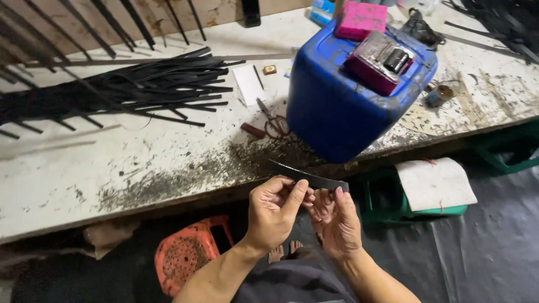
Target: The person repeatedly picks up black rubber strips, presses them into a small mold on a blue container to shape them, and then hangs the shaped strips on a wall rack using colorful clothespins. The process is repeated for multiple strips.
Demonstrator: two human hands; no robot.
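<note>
Workbench (112,174), pale and stained with black dust, filled the far half of the view, and everything else lay on it or in front of it. Standing at its near edge, right of centre, was a blue plastic drum (331,106) with two pink boxes (362,19) on its lid. A loose heap of long black strips (151,84) spread over the far left of the bench. Red-handled scissors (272,120) lay just left of the drum. Below the bench, an orange stool (188,252) stood near left and a green crate (393,202) near right.

Both hands were held in front of the bench edge, at centre. The left hand (275,213) was closed on a short black strip (309,178), thumb pressed on its upper face. The right hand (337,221) met it from the right, fingers curled up beneath the strip; whether they pinched it or only supported it could not be told. The strip curved gently along its length, its left end free in the air.

Judged by that bend and its thinness, the strip was probably light and flexible, springy rather than brittle, and likely smooth. A pinch across its flat faces near the middle, with the thin edges left alone, should hold it best.
</note>
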